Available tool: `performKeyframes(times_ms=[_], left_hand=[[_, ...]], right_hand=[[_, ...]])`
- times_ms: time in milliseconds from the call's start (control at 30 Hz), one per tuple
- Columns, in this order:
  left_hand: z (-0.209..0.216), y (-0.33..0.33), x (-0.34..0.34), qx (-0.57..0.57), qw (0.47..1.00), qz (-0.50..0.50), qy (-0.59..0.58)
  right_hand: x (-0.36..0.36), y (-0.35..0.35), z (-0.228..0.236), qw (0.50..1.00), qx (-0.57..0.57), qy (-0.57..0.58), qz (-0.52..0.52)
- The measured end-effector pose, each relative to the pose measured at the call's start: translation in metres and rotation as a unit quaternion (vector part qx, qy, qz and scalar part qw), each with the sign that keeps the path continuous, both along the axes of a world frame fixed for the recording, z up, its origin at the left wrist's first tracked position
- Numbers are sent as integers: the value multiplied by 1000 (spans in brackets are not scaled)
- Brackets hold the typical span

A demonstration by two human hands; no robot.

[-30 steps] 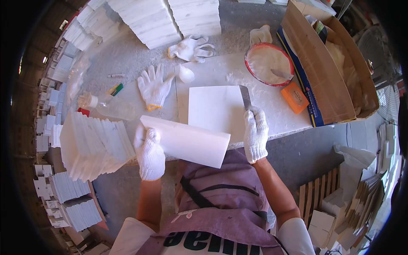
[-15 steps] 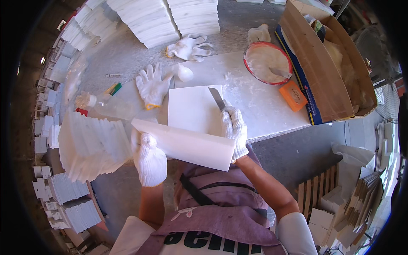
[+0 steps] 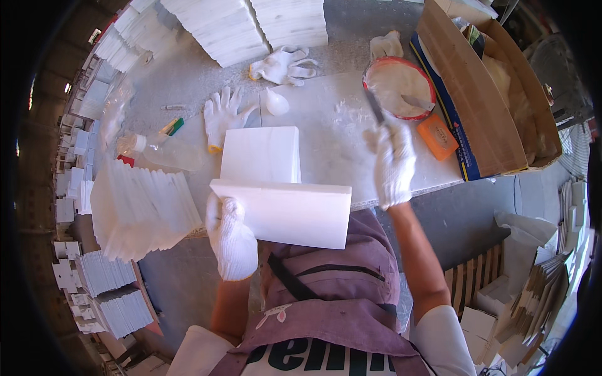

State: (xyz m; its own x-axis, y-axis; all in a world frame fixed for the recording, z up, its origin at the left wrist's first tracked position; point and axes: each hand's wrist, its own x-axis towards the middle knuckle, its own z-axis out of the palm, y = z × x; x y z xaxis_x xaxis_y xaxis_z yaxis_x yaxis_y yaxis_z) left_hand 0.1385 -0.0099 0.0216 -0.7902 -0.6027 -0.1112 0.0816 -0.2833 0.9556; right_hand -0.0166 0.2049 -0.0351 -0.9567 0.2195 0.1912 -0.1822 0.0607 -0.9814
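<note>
My left hand (image 3: 233, 241), in a white knitted glove, grips the left end of a white marble-like tile (image 3: 295, 216), held tilted over the table's near edge. Behind it another white tile (image 3: 260, 153) rests on the table. My right hand (image 3: 395, 166), gloved too and slightly blurred, is closed round a putty knife (image 3: 374, 106). The blade points away from me, its tip by the left rim of a red-rimmed bowl (image 3: 433, 91). White powder or paste fills the bowl, and a second blade (image 3: 417, 103) lies in it.
A cardboard box (image 3: 470, 94) stands at the right, beside an orange packet (image 3: 438, 136). Stacked tiles (image 3: 141, 210) lean at the left; taller stacks (image 3: 216, 28) stand behind. Spare gloves (image 3: 222, 116), a white bulb-shaped thing (image 3: 276, 102) and a clear bottle (image 3: 166, 155) lie on the table.
My right hand has left the tile and moved right and away from me with the putty knife, up to the bowl. The held tile has turned to show a broader face.
</note>
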Motion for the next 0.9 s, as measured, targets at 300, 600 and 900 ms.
performKeyframes(times_ms=[300,600,900], left_hand=[[-13,62,-53,-25,998,-66,1],[-27,74,-73,-15,995,-98,29],[-48,73,-82,-79,988,-124,46]], right_hand=[[-50,58,-4,901,424,95,-21],[-39,64,9,883,459,81,52],[-21,85,24,970,216,-102,42]])
